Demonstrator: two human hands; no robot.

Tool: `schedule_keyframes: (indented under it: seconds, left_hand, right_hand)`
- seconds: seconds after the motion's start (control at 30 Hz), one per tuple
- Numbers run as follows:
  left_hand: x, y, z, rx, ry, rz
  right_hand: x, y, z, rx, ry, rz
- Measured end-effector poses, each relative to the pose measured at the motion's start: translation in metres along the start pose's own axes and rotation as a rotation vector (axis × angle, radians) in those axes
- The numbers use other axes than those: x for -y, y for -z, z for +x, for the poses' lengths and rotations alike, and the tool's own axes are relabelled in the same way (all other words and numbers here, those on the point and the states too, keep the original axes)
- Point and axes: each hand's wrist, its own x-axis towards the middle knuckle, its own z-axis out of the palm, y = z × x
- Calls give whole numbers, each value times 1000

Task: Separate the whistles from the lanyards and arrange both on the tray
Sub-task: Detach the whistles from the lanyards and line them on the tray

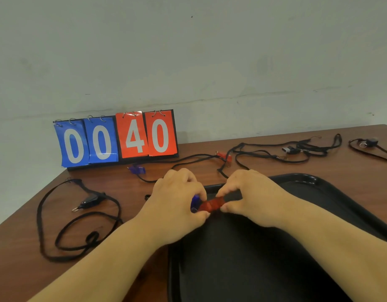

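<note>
Head view: my left hand point(179, 199) pinches the blue whistle point(195, 201) and my right hand point(251, 197) the red whistle point(211, 205), low over the tray's point(275, 258) far edge. I'd set them down side by side, leaving room for the lanyards point(91, 238) on the table point(275, 168).

On my feed a pale, scuffed wall point(210, 51) fills the upper half, with a faint crack point(210, 99) running across it. A reddish-brown wooden counter point(131, 188) meets the wall and carries a flip scoreboard point(116, 138) reading 00 40. The light is soft and even.
</note>
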Motion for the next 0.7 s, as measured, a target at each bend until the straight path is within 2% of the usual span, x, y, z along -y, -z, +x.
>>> schedule_keyframes:
  seconds: [0.13, 0.27, 0.7]
  left_hand:
    - [7, -5, 5, 9, 66, -68]
    - [8, -7, 8, 32, 136, -108]
    - [15, -16, 13, -6, 160, -144]
  right_hand:
    - [1, -2, 3, -34, -1, -32]
    - [-7, -6, 9, -68, 3, 42]
    - [-24, -31, 21, -249, 15, 19]
